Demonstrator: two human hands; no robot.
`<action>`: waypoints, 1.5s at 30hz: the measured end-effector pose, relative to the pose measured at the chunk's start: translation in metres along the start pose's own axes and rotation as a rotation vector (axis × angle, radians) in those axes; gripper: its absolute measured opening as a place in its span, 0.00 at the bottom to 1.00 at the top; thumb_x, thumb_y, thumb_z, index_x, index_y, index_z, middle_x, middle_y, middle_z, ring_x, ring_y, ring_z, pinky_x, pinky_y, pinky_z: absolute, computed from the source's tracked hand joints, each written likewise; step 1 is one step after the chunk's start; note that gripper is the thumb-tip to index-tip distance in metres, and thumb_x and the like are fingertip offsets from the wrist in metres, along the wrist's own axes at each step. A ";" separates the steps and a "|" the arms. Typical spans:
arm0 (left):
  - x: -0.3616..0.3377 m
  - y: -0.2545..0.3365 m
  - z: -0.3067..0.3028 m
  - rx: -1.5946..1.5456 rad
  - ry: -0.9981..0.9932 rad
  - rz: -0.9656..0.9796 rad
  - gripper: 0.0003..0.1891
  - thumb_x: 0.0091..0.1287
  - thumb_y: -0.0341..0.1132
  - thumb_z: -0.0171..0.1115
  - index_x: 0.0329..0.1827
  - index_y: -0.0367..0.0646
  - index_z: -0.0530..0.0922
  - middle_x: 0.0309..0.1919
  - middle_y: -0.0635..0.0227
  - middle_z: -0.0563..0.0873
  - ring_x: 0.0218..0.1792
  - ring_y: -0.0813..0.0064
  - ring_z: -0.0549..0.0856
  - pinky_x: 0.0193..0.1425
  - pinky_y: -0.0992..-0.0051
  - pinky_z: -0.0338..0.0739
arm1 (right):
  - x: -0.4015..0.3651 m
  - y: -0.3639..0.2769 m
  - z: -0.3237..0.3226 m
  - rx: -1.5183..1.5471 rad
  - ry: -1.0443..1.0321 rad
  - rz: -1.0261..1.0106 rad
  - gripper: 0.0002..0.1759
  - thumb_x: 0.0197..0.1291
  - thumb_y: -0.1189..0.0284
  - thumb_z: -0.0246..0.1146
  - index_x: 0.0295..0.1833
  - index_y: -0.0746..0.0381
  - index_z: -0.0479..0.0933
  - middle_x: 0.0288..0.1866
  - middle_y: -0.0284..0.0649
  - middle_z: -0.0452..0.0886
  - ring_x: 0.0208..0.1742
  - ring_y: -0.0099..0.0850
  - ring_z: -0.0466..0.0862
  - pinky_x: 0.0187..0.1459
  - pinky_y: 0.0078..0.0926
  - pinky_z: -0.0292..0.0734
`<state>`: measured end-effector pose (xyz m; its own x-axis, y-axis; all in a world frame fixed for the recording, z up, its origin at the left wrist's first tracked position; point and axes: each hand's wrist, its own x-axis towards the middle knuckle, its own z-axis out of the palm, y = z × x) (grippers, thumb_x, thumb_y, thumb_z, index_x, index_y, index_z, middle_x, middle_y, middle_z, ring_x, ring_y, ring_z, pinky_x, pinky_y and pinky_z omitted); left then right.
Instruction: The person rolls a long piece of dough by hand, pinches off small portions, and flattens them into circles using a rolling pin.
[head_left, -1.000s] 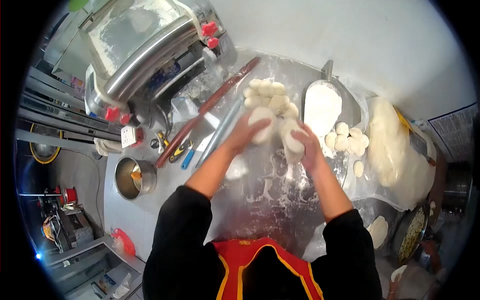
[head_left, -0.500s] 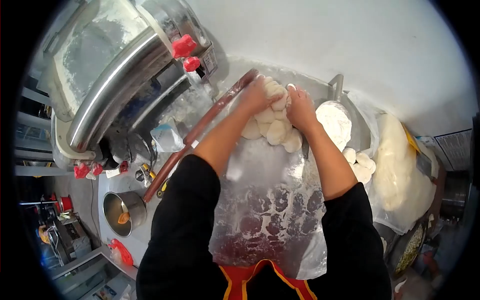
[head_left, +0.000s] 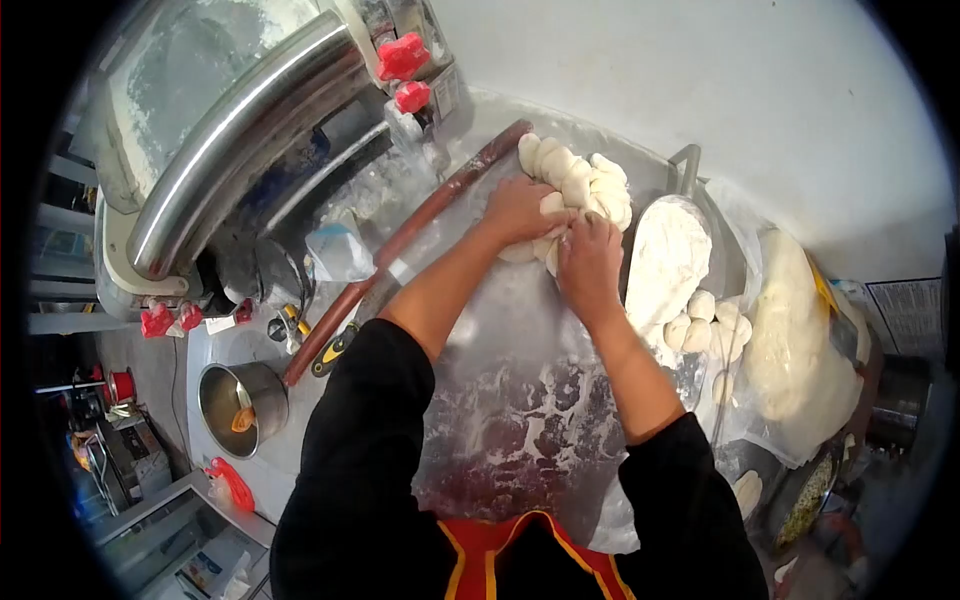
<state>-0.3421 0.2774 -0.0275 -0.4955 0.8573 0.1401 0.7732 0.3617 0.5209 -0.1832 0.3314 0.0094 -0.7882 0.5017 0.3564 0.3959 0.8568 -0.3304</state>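
A heaped pile of flattened, pale dough pieces [head_left: 578,183] lies at the far end of a floured worktop. My left hand [head_left: 522,212] is at the pile's near left side, its fingers curled around dough at the near edge. Close beside it, my right hand [head_left: 590,252] is closed on the near part of the same dough, fingers bent downward. The fingertips of the two hands almost meet, and they partly hide the pieces beneath them. A long reddish rolling pin [head_left: 405,235] lies slanting to the left of my left hand.
White flour [head_left: 668,250] fills a metal tray on the right, with several small dough balls [head_left: 705,328] beside it. Farther right is a large dough mass [head_left: 790,340] in plastic. A dough-rolling machine [head_left: 245,135] stands at left, above a metal pot [head_left: 242,408].
Both hands have moved from the far part of the pile to its near edge. More of the heaped dough shows beyond them, and the whole view has shifted slightly.
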 end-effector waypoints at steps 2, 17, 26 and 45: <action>-0.004 0.003 0.000 -0.045 -0.079 0.016 0.32 0.59 0.67 0.60 0.50 0.47 0.84 0.45 0.50 0.85 0.47 0.47 0.82 0.55 0.54 0.74 | -0.014 -0.003 0.008 0.052 0.045 0.013 0.18 0.62 0.73 0.56 0.56 0.67 0.72 0.58 0.51 0.73 0.61 0.49 0.70 0.61 0.48 0.64; -0.091 0.059 0.013 -0.454 0.106 -0.053 0.28 0.66 0.44 0.60 0.61 0.29 0.70 0.56 0.44 0.77 0.58 0.45 0.74 0.66 0.58 0.66 | -0.071 0.014 0.009 0.216 0.043 0.381 0.34 0.56 0.76 0.59 0.69 0.74 0.60 0.70 0.66 0.60 0.73 0.60 0.58 0.74 0.52 0.52; -0.136 0.048 0.006 -0.366 0.009 0.028 0.25 0.63 0.36 0.58 0.63 0.34 0.72 0.60 0.46 0.75 0.62 0.47 0.72 0.71 0.58 0.63 | -0.094 -0.017 0.008 0.195 0.006 0.203 0.29 0.62 0.71 0.58 0.66 0.72 0.63 0.59 0.61 0.70 0.60 0.58 0.68 0.65 0.52 0.60; -0.183 0.244 -0.005 -0.847 -0.238 0.171 0.33 0.77 0.54 0.42 0.78 0.44 0.56 0.79 0.60 0.53 0.80 0.61 0.47 0.81 0.62 0.41 | -0.170 -0.006 -0.137 1.939 0.179 1.221 0.42 0.71 0.39 0.38 0.78 0.59 0.53 0.77 0.42 0.58 0.76 0.39 0.59 0.77 0.49 0.41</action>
<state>-0.0648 0.2065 0.0779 -0.2325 0.9620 0.1434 0.2303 -0.0888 0.9690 0.0126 0.2573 0.0711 -0.5333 0.6124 -0.5836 -0.3623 -0.7888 -0.4966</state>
